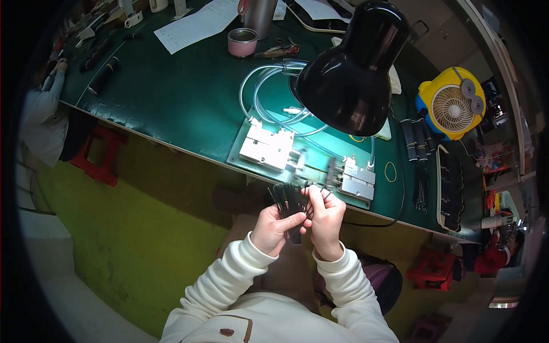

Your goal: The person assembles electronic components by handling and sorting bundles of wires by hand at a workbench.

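Note:
A fanned bundle of thin black wire-like strands (287,198) is gripped in my left hand (270,230), its thumb pressed across them. My right hand (327,220) is closed in a pinch at the right side of the bundle, fingertips on a strand or two; the exact number is hard to see. Both hands are just in front of the table's near edge. Right beyond them is a metal fixture with a silver block on the left (266,147) and another silver block on the right (357,182). Clear tubes (257,94) loop from the blocks.
A black desk lamp (351,74) overhangs the fixture. To the right lie more black strands (420,191), a long tray (440,188) of black bundles and a yellow fan (453,106). A pink cup (242,43) and pliers (279,50) are at the back. Another person (46,114) sits far left.

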Tool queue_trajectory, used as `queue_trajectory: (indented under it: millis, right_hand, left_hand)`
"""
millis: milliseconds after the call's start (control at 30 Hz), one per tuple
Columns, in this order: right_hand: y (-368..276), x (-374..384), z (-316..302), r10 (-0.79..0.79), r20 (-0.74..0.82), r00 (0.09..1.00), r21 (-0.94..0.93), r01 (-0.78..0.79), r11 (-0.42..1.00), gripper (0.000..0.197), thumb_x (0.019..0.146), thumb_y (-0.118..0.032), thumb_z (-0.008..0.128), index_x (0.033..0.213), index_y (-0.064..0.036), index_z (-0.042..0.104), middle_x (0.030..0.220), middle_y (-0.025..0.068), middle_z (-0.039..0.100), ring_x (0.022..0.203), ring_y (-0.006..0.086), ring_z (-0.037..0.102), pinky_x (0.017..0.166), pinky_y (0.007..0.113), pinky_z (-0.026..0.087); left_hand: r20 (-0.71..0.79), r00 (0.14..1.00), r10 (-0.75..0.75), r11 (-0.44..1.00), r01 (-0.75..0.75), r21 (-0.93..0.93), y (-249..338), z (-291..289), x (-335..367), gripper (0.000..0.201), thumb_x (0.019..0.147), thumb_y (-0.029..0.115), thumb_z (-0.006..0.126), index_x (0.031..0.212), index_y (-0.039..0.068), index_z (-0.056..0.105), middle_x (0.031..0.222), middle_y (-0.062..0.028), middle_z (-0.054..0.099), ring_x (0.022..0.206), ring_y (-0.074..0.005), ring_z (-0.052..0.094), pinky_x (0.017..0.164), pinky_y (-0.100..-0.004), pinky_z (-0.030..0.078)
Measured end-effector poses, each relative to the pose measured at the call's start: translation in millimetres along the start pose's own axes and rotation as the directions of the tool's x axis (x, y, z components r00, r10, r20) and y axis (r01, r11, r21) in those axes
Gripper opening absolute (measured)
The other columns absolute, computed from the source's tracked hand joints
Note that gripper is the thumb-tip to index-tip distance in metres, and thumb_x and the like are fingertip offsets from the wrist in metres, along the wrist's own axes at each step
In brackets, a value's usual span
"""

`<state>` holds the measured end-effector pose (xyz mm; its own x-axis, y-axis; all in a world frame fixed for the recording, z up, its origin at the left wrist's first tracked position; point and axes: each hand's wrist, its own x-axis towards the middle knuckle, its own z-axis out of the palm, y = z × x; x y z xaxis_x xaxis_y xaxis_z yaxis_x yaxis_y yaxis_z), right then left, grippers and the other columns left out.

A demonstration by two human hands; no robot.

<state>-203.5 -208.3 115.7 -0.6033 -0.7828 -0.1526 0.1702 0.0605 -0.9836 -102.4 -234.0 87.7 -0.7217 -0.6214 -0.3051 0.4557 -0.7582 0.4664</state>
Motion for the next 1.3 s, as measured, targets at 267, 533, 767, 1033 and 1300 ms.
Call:
queue_trajectory:
  millis: [267,533,767,1033,1300]
  right_hand:
    - [4.0,-0.3,-1.9,-0.017,0.001,1.0,0.013,0.017,1.0,0.021,0.081,-0.015,0.051,0.07,0.0018,0.056,0.047,-0.0011,0.047,0.032,0.0017,0.037,0.028,0.016,0.028]
    - [-6.3,-8.1,4.8,0.006,0.039,0.999,-0.005,-0.006,1.0,0.021,0.082,-0.015,0.05,0.074,0.0017,0.058,0.048,-0.0016,0.047,0.033,0.0015,0.037,0.03,0.016,0.029]
    - [-1.4,-3.1,1.9,-0.002,0.013,1.0,0.004,0.002,1.0,0.019,0.082,-0.015,0.05,0.075,0.0014,0.058,0.048,-0.0024,0.046,0.034,0.0013,0.037,0.031,0.016,0.029]
    - [2.0,-0.3,1.6,-0.024,-0.01,1.0,-0.004,0.024,1.0,0.02,0.081,-0.015,0.051,0.072,0.0013,0.058,0.048,-0.0023,0.046,0.034,0.001,0.037,0.031,0.015,0.028]
    - [4.6,0.0,0.1,-0.025,-0.027,0.999,0.0,0.025,1.0,0.021,0.08,-0.015,0.052,0.07,0.0015,0.057,0.048,-0.0013,0.048,0.034,0.0011,0.038,0.03,0.015,0.028]
  left_hand:
    - [0.001,1.0,-0.026,1.0,0.026,-0.002,-1.0,-3.9,-0.9,0.011,0.075,0.001,0.055,0.086,0.0,0.054,0.077,-0.0068,0.057,0.065,-0.0131,0.056,0.056,-0.0226,0.046]
    - [-0.012,1.0,-0.008,1.0,0.008,0.0,-0.9,-3.4,-6.2,0.01,0.074,0.002,0.056,0.084,0.001,0.055,0.076,-0.006,0.057,0.065,-0.0133,0.056,0.056,-0.0222,0.046]
    - [-0.042,0.999,-0.01,1.0,0.01,0.007,2.0,0.1,-5.0,0.01,0.075,0.002,0.056,0.084,0.001,0.055,0.076,-0.006,0.057,0.066,-0.0137,0.057,0.057,-0.0222,0.046]
    - [-0.027,1.0,-0.016,1.0,0.016,0.004,2.3,-0.4,-1.8,0.01,0.075,0.002,0.055,0.085,0.001,0.055,0.076,-0.0061,0.057,0.067,-0.0143,0.057,0.058,-0.024,0.048]
    - [-0.052,0.998,-0.044,0.999,0.044,0.005,5.7,2.2,-4.2,0.01,0.075,0.001,0.055,0.085,0.0,0.055,0.077,-0.0065,0.057,0.066,-0.015,0.058,0.06,-0.0255,0.05]
